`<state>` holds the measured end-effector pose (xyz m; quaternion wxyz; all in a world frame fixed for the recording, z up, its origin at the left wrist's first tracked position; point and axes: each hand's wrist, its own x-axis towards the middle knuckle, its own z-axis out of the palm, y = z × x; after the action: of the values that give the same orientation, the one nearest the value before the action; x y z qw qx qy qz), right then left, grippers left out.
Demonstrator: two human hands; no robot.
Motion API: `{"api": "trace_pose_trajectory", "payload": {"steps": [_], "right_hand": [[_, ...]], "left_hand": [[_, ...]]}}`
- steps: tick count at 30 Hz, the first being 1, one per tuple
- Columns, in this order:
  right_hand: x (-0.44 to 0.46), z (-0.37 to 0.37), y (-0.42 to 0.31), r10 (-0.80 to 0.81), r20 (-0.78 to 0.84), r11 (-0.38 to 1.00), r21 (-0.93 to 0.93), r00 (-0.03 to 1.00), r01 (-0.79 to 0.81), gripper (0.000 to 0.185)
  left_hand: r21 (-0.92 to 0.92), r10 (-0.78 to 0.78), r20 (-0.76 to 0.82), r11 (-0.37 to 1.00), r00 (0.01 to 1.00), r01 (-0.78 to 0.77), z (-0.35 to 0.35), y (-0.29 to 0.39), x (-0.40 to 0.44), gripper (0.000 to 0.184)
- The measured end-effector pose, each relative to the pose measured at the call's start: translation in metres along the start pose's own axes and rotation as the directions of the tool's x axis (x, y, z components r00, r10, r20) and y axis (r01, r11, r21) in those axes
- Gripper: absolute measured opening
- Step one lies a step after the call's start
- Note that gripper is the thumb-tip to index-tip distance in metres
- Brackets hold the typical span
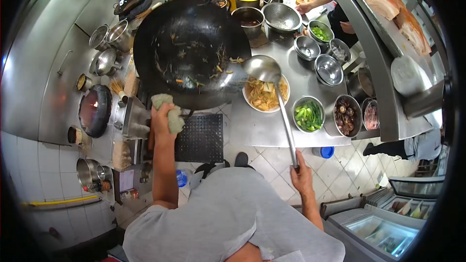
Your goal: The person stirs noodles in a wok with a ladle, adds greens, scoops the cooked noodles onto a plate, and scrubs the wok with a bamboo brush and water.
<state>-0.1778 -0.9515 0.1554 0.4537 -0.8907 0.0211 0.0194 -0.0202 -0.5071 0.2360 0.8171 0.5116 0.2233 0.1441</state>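
Note:
My left hand [161, 116] is closed round a folded greenish cloth [174, 119] at the near rim of a big black wok [194, 43], which is tilted and has food scraps inside. In my right hand [302, 172] is the long handle of a metal ladle [262, 69]. The ladle's bowl is over the far edge of a white bowl [246, 98] of noodle-like food [264, 98], beside the wok's right rim. Part of the food is hidden under the ladle.
Right of the white bowl stand bowls of green vegetables [308, 114] and dark mushrooms [345, 115]. Metal bowls [329, 69] are farther back. Another person's arm [318, 2] reaches in at the back right. A second burner [95, 110] is at left.

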Motion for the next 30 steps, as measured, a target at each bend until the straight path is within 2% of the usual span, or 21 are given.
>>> {"api": "trace_pose_trajectory", "payload": {"steps": [2, 4, 5, 6, 9, 10, 12, 14, 16, 17, 18, 20, 21, 22, 24, 26, 28, 29, 30], "right_hand": [[0.012, 0.023, -0.012, 0.053, 0.079, 0.998, 0.026, 0.995, -0.055, 0.064], [0.027, 0.045, -0.027, -0.005, 0.150, 1.000, 0.024, 0.989, 0.001, 0.060], [0.033, 0.058, -0.034, -0.032, 0.172, 0.995, 0.096, 0.985, 0.016, 0.058], [0.040, 0.072, -0.037, -0.087, 0.199, 0.990, 0.124, 0.976, 0.063, 0.057], [0.067, 0.094, -0.074, -0.113, 0.396, 0.993, 0.086, 0.911, 0.086, 0.056], [0.074, 0.102, -0.081, -0.119, 0.392, 0.992, 0.082, 0.912, 0.094, 0.056], [0.090, 0.122, -0.098, -0.130, 0.502, 0.991, 0.059, 0.855, 0.116, 0.055], [0.105, 0.138, -0.127, -0.135, 0.544, 0.991, 0.054, 0.828, 0.126, 0.056], [0.116, 0.165, -0.152, -0.175, 0.577, 0.984, 0.082, 0.798, 0.157, 0.056], [0.122, 0.181, -0.164, -0.187, 0.578, 0.982, 0.086, 0.795, 0.168, 0.053], [0.124, 0.201, -0.172, -0.194, 0.586, 0.980, 0.088, 0.787, 0.176, 0.053], [0.138, 0.244, -0.185, -0.233, 0.544, 0.971, 0.089, 0.806, 0.220, 0.051], [0.142, 0.264, -0.201, -0.234, 0.530, 0.972, 0.106, 0.815, 0.210, 0.046], [0.147, 0.287, -0.209, -0.205, 0.551, 0.979, 0.124, 0.809, 0.164, 0.045], [0.157, 0.328, -0.229, -0.112, 0.603, 0.994, 0.058, 0.790, 0.097, 0.045], [0.171, 0.366, -0.266, -0.129, 0.633, 0.992, 0.079, 0.763, 0.102, 0.049], [0.182, 0.396, -0.309, -0.132, 0.655, 0.973, 0.228, 0.744, -0.028, 0.047], [0.190, 0.405, -0.329, -0.204, 0.647, 0.973, 0.217, 0.734, 0.079, 0.045], [0.201, 0.423, -0.351, -0.206, 0.663, 0.974, 0.211, 0.720, 0.085, 0.045]], "left_hand": [[0.014, -0.063, -0.019, 0.998, 0.998, 0.063, -0.028, 0.008, -0.005, 0.022], [0.005, -0.193, -0.060, 0.981, 0.979, 0.194, -0.055, 0.020, -0.016, 0.015], [-0.040, -0.145, -0.113, 0.989, 0.983, 0.142, -0.050, 0.031, -0.033, 0.013], [-0.079, -0.165, -0.141, 0.985, 0.976, 0.155, -0.064, 0.035, -0.036, 0.014], [-0.112, -0.173, -0.156, 0.981, 0.973, 0.156, -0.116, 0.046, -0.042, 0.014], [-0.102, -0.162, -0.148, 0.984, 0.976, 0.148, -0.137, 0.050, -0.042, 0.014], [-0.102, -0.122, -0.183, 0.989, 0.976, 0.105, -0.198, 0.048, -0.036, 0.015], [-0.102, -0.086, -0.220, 0.993, 0.972, 0.065, -0.222, 0.060, -0.021, 0.016], [-0.318, -0.298, -0.276, 0.926, 0.914, 0.206, -0.225, 0.093, -0.019, 0.013], [-0.372, -0.302, -0.325, 0.912, 0.896, 0.173, -0.231, 0.102, -0.011, 0.012], [-0.377, -0.297, -0.334, 0.912, 0.894, 0.162, -0.242, 0.110, 0.000, 0.012], [-0.383, -0.268, -0.456, 0.920, 0.849, 0.085, -0.276, 0.123, 0.019, 0.012], [-0.297, -0.286, -0.471, 0.942, 0.834, 0.155, -0.327, 0.115, 0.034, 0.011], [-0.262, -0.234, -0.552, 0.960, 0.800, 0.100, -0.349, 0.115, 0.043, 0.011], [-0.350, -0.185, -0.497, 0.937, 0.847, -0.001, -0.420, 0.106, 0.065, 0.008], [-0.352, -0.163, -0.535, 0.935, 0.829, -0.044, -0.451, 0.126, 0.077, 0.008], [-0.346, -0.153, -0.555, 0.936, 0.818, -0.060, -0.473, 0.139, 0.093, 0.008], [-0.354, -0.134, -0.576, 0.930, 0.806, -0.098, -0.483, 0.142, 0.099, 0.008], [-0.361, -0.118, -0.597, 0.923, 0.794, -0.134, -0.495, 0.146, 0.108, 0.009]]}}
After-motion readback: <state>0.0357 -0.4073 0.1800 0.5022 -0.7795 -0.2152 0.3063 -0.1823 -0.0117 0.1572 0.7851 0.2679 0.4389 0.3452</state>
